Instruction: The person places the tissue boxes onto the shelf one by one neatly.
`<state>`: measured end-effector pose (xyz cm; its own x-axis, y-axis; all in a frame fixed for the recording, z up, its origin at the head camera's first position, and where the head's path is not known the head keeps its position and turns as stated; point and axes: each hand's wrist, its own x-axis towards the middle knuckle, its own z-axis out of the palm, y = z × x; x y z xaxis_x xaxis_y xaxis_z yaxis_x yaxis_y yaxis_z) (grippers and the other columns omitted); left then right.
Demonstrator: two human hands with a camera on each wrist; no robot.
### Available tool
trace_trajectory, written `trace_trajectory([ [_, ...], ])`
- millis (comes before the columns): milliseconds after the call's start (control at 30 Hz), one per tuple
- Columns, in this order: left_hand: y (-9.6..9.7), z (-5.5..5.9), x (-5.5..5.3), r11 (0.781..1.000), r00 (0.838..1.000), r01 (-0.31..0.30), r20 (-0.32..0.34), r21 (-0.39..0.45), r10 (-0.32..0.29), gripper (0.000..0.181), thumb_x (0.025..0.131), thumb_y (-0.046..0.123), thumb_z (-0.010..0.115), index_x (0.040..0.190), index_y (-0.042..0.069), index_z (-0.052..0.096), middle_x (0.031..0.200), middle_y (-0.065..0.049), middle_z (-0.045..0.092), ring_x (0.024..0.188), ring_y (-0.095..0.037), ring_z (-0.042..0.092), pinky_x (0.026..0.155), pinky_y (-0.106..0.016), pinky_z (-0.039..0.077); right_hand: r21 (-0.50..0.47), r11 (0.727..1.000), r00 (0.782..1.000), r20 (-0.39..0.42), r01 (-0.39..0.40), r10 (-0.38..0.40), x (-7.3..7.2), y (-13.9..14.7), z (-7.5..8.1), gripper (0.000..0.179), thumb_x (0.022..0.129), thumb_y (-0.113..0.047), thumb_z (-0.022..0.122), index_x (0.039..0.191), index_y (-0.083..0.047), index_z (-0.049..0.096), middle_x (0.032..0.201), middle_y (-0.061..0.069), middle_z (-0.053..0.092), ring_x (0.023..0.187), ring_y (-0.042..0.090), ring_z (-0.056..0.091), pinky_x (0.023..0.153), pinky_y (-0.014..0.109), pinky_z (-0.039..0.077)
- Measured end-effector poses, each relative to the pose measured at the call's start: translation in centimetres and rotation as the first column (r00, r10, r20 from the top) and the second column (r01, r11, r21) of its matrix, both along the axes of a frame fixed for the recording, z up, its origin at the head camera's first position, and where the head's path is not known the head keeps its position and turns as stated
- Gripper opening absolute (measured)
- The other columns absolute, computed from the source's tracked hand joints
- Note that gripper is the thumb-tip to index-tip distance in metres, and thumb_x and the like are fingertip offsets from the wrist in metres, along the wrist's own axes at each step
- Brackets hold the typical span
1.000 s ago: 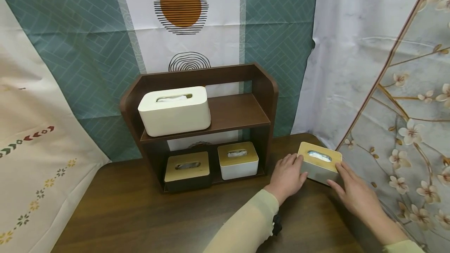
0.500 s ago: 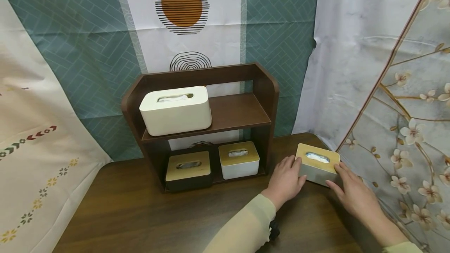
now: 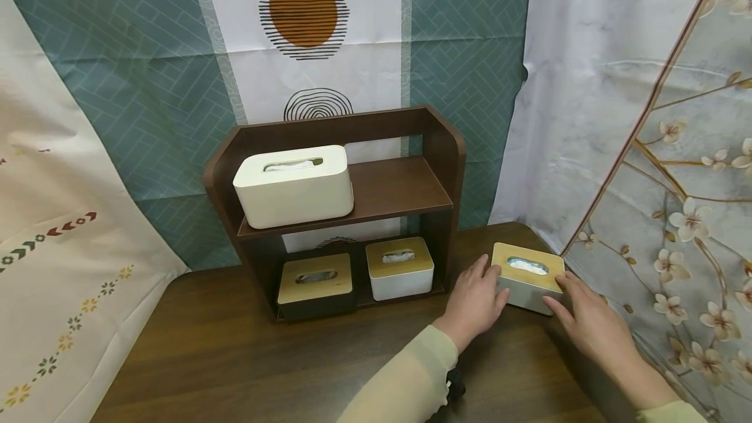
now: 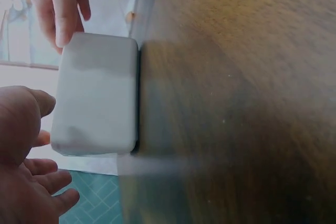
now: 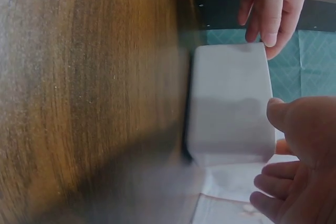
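A light grey tissue box (image 3: 523, 296) with a wooden lid and white tissue in its oval slot sits on the table at the right. My left hand (image 3: 472, 299) holds its left end, thumb toward the front face and a finger at the lid's corner. At the opposite end, my right hand (image 3: 590, 322) grips the right corner between thumb and forefinger. In the left wrist view the box's plain front (image 4: 97, 95) lies between both hands, the other fingers loosely spread. The right wrist view shows the same front face (image 5: 231, 103) close over the wood.
Left of the hands stands a dark brown two-tier shelf (image 3: 458, 178). A large cream tissue box (image 3: 296, 198) is on its upper tier; a black one (image 3: 314, 305) and a white one (image 3: 402, 284), both wooden-lidded, occupy the lower tier. A flowered curtain (image 3: 664, 168) hangs close at right.
The grey tissue box has slid slightly left and nearer to me, both hands moving with it. The boxes on the shelf stay where they were.
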<state>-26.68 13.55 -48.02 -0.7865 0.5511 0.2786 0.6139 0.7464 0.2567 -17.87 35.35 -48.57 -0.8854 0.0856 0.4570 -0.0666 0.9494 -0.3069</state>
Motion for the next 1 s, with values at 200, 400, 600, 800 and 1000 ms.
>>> trace_trajectory([
  [200, 0.3, -0.3, -0.3, 1.000, 1.000, 0.002, 0.003, 0.016, -0.002, 0.061, 0.112, 0.047, 0.064, 0.165, 0.020, 0.051, 0.167, -0.002, 0.051, 0.151, -0.014, 0.051, 0.122, -0.033, 0.042, 0.009, 1.000, 0.999, 0.039, 0.019, -0.019, 0.1, 0.2, 0.1, 0.061, 0.107, -0.029, 0.075, 0.150, 0.010, 0.055, 0.148, 0.043, 0.054, 0.124, 0.068, 0.057, 0.093, 0.081, 0.047],
  [400, 0.5, -0.8, -0.6, 0.999, 1.000, 0.017, -0.008, 0.044, -0.017, 0.060, 0.113, 0.043, 0.064, 0.164, 0.016, 0.051, 0.158, 0.001, 0.060, 0.142, -0.009, 0.059, 0.118, -0.028, 0.045, 0.005, 1.000, 0.997, 0.067, 0.023, -0.023, 0.1, 0.1, 0.2, 0.061, 0.108, -0.027, 0.074, 0.152, 0.011, 0.054, 0.144, 0.040, 0.060, 0.122, 0.063, 0.062, 0.088, 0.077, 0.051],
  [600, 0.6, -0.8, -0.5, 0.993, 0.998, 0.011, 0.059, 0.118, -0.018, 0.058, 0.113, 0.040, 0.066, 0.164, 0.016, 0.053, 0.161, 0.002, 0.058, 0.140, -0.010, 0.061, 0.113, -0.027, 0.050, -0.004, 0.999, 0.998, 0.054, 0.032, -0.032, -0.1, -0.3, 0.0, 0.063, 0.107, -0.026, 0.075, 0.151, 0.015, 0.053, 0.142, 0.041, 0.060, 0.118, 0.064, 0.064, 0.084, 0.076, 0.052],
  [800, 0.5, -0.9, -0.3, 0.990, 0.996, 0.004, 0.084, 0.138, -0.016, 0.058, 0.112, 0.040, 0.067, 0.164, 0.018, 0.053, 0.162, 0.004, 0.057, 0.142, -0.009, 0.059, 0.113, -0.027, 0.049, -0.041, 0.998, 0.997, 0.054, 0.053, -0.050, 0.1, -1.1, -0.1, 0.061, 0.109, -0.026, 0.073, 0.151, 0.014, 0.054, 0.143, 0.041, 0.060, 0.121, 0.064, 0.062, 0.087, 0.078, 0.050],
  [1000, 0.0, -0.5, 0.4, 0.988, 0.997, 0.014, 0.077, 0.151, -0.026, 0.058, 0.112, 0.039, 0.068, 0.164, 0.018, 0.054, 0.163, 0.002, 0.057, 0.142, -0.011, 0.060, 0.113, -0.029, 0.050, -0.058, 0.995, 0.997, 0.006, 0.076, -0.076, 0.8, -1.7, 0.2, 0.058, 0.109, -0.026, 0.073, 0.151, 0.010, 0.056, 0.145, 0.038, 0.060, 0.120, 0.064, 0.062, 0.086, 0.078, 0.049],
])
